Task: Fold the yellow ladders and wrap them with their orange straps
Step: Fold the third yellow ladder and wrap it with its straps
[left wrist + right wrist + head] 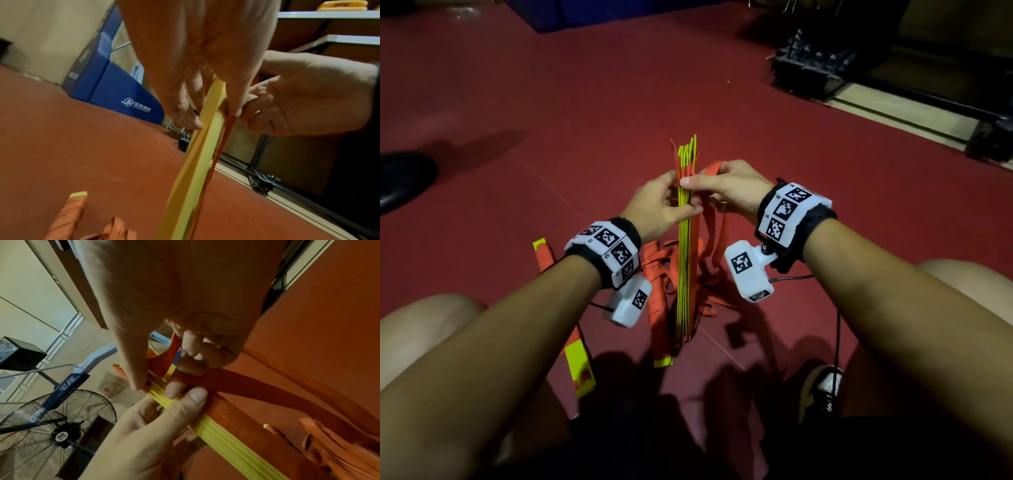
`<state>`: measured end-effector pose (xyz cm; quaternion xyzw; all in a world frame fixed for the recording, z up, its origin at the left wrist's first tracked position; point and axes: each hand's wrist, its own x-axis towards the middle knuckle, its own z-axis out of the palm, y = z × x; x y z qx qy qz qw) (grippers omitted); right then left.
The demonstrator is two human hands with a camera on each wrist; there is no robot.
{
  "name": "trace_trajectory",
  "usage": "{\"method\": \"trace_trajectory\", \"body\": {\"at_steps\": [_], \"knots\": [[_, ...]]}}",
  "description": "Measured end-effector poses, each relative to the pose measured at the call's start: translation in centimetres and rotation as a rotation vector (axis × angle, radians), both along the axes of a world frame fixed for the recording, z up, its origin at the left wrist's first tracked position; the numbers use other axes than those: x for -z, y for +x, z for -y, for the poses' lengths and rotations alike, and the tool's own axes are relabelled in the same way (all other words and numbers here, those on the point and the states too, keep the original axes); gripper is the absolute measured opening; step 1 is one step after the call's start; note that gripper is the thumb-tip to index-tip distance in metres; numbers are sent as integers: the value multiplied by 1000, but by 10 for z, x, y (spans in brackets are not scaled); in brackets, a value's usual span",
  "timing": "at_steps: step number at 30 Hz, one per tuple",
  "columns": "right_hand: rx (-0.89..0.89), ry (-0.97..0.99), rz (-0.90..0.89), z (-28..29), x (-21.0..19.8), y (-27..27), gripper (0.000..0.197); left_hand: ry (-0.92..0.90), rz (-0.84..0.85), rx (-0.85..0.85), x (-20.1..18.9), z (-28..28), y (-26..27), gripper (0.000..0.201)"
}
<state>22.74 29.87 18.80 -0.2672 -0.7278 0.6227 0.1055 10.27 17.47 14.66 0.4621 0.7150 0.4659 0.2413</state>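
A bundle of folded yellow ladder rungs (684,260) stands nearly upright on the red floor between my knees. My left hand (671,200) grips the bundle near its upper part, thumb on one side and fingers on the other. My right hand (710,185) lays its thumb against the bundle just above, and its curled fingers hold a loop of orange strap (714,168). Loose strap hangs down to the floor (710,240). The right wrist view shows the strap (246,382) crossing the yellow rungs (226,438). The left wrist view shows the bundle (197,154) edge-on.
Two ladders wrapped in orange lie on the floor at my left (544,255) and beside the bundle (658,315). A black shoe (400,181) is at far left. A black metal rack (811,68) stands at the back right. A blue mat (115,87) and a floor fan (57,426) are nearby.
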Motion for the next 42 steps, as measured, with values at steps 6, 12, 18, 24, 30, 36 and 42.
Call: {"method": "trace_trajectory", "body": {"at_steps": [6,12,18,24,30,36,42], "knots": [[45,45,22,0,-4,1,32,0,-111,-66,-2,2,2,28],[65,155,48,-2,-1,1,16,-52,-189,-102,-4,1,1,21],[42,209,-15,-1,-4,3,27,-50,-197,-95,-4,1,1,19],[65,268,-57,5,-4,2,7,-38,-223,-110,0,-3,-1,33],[0,287,26,3,4,-1,22,-43,-256,-154,1,-4,-6,14],[-7,317,26,0,6,-2,20,-57,-264,-162,3,-5,-8,19],[17,425,11,-8,10,-6,25,-64,-239,-156,4,-6,-9,21]]}}
